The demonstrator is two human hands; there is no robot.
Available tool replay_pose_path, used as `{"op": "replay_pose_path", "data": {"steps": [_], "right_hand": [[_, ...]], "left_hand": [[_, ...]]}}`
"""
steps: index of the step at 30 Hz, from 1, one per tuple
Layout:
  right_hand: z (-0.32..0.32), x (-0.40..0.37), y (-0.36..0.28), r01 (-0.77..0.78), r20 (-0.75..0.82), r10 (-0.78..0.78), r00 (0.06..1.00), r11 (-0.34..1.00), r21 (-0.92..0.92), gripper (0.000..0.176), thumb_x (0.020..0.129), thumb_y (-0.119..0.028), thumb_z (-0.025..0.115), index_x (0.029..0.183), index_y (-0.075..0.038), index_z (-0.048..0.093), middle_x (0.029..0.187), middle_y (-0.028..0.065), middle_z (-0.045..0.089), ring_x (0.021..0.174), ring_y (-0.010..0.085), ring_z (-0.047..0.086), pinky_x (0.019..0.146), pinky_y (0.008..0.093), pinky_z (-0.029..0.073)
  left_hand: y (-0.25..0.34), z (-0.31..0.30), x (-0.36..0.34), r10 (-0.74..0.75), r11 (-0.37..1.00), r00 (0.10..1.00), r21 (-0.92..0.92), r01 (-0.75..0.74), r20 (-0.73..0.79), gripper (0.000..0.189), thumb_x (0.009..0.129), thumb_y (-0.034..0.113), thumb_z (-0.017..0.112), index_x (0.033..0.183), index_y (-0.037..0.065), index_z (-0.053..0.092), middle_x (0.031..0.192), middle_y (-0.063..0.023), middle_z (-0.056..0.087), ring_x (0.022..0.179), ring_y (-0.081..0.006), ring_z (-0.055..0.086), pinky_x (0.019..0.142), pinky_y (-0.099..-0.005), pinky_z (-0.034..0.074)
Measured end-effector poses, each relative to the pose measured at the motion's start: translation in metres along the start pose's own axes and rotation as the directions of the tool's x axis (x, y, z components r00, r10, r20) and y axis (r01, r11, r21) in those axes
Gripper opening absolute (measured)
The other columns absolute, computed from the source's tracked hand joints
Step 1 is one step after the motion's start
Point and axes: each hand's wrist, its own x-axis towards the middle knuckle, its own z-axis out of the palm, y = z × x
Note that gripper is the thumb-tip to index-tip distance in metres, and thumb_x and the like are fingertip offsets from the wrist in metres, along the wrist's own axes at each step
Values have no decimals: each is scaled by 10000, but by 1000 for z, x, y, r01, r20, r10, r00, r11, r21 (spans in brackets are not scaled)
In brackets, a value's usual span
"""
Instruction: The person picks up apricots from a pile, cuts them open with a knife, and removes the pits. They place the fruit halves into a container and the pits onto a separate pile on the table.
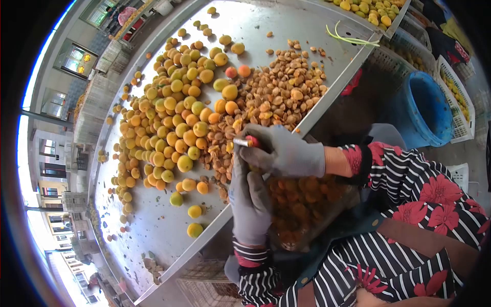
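Evidently close two-handed work, at the near edge of the metal table (153, 220). Right hand (289, 152), gloved, fingers curled in, pinching a small pale tool (240, 143), likely a short blade; red bit (252, 140) beside it, handle or fruit, cannot tell. Left hand (249, 204), gloved, bent up against the right, fingers partly folded; whether it grips a fruit between the palms is hidden. Whole fruit (184, 163), yellow to orange, lie loose across the table beyond the hands; brown stones (296, 93) heaped beside them. Orange pieces (302, 199) in a container (337, 217) just below the hands.

Handling, as judged: short tool wants a choked-up pinch, tip barely proud of the fingers. Left thumb best tucked behind the edge, never in its path. Small wrist turns, light pressure; soft flesh probably bruises under a hard squeeze, and juice may make gloves slip. Wrists low and near each other for steadiness
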Motion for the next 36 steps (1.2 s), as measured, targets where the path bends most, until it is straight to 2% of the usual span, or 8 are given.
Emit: {"op": "replay_pose_path", "data": {"steps": [5,7,9,12,15,17,26,36], "right_hand": [[4,2,1,35,-11,-36,999,993,-115,343,1005,-360,597,1047,-21,572,820,83,637,775,130,581,712,330,493],[5,3,1,-38,14,38,999,999,-26,341,1006,-358,598,1047,-21,577,824,83,635,796,120,573,729,336,496],[9,4,11,-3,19,-2,1000,971,240,337,1011,-354,594,1057,-20,582,835,82,641,804,113,564,737,335,498],[16,1,19,172,-48,-172,984,985,-8,319,1012,-334,591,1073,-21,587,844,87,647,794,121,579,737,324,504],[24,1,16,191,-130,-202,971,977,-99,267,1002,-287,597,1073,-30,593,846,96,648,774,137,586,722,324,506],[26,4,14,184,-140,-194,971,980,-80,242,993,-269,603,1060,-36,597,846,102,645,770,144,592,714,328,505],[30,17,3,372,-160,-436,886,873,-314,201,915,-241,672,957,-58,601,739,145,622,682,344,648,630,373,508],[31,5,-13,448,-25,-608,793,612,-652,187,755,-169,761,870,-104,629,650,92,572,623,329,618,564,411,473]], "left_hand": [[-2,26,8,72,997,974,-12,-77,-214,515,1109,293,361,1469,-73,397,1348,-184,582,1224,-231,581,986,-321,484],[2,23,7,203,927,966,348,-138,-159,501,1109,303,359,1397,-92,469,1265,-199,631,1146,-248,639,937,-319,502],[0,25,7,277,899,943,395,-187,-185,513,1111,322,336,1338,-100,517,1164,-216,659,1052,-274,676,908,-330,511],[-2,30,5,88,962,973,271,-27,-215,556,1116,368,292,1356,-84,510,1180,-169,651,1072,-244,650,944,-333,495],[-1,42,18,69,987,923,-109,-119,-378,587,1116,422,267,1368,-47,513,1179,-103,633,1064,-188,616,943,-311,490],[1,42,19,-166,886,918,-462,-20,-359,569,1112,449,291,1340,-13,533,1185,-56,611,1062,-146,587,924,-290,494],[-13,25,30,-245,838,904,-545,16,-350,372,1080,361,452,1216,42,586,1125,-39,609,998,-139,600,861,-300,528],[-23,24,15,-395,526,906,-846,90,-150,351,1069,313,464,1147,14,630,1063,-28,624,946,-125,577,822,-292,510]]}}
